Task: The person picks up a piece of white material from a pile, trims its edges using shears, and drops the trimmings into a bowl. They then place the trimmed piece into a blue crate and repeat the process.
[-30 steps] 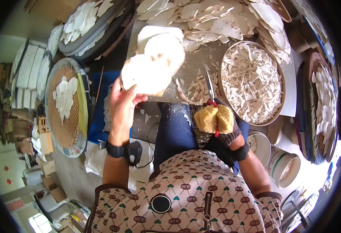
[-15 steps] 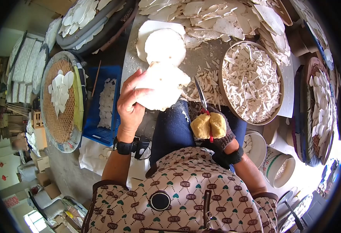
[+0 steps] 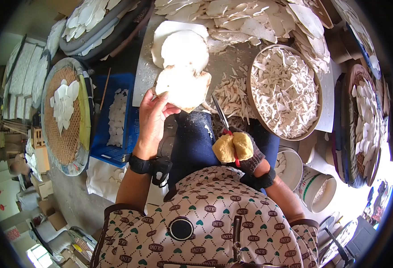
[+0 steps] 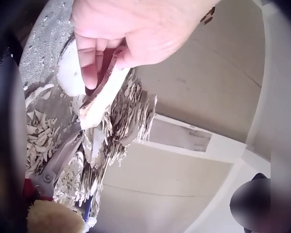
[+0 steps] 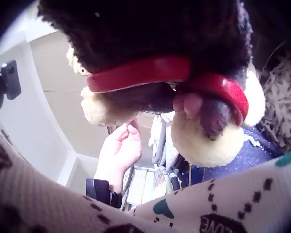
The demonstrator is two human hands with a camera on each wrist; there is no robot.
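A pale flat slice [image 3: 184, 89] with a brownish edge is pinched by the bare left hand [image 3: 155, 114] at its lower left. The left wrist view shows the slice [image 4: 103, 99] edge-on between the thumb and fingers of the left hand [image 4: 131, 34]. In a dark knitted glove, the right hand [image 3: 251, 156] grips scissors [image 3: 220, 111] with red handles and yellow foam padding [image 3: 233, 147]; the blades point up and left, apart from the slice. The right wrist view has the red handles [image 5: 140, 73] around the gloved fingers [image 5: 216, 119].
Two pale slices [image 3: 185, 48] lie on the table [image 3: 145, 67] beyond the held one. A round tray [image 3: 320, 100] of cut slivers stands at the right, loose slivers [image 3: 232, 96] beside it. Stacked slices [image 3: 245, 22] line the back. A blue crate [image 3: 129, 120] is at the left.
The held slice and left hand have shifted slightly, and the left fingers have gone from over the slice to its lower edge. The scissors remain in the right hand, slightly further left in view.
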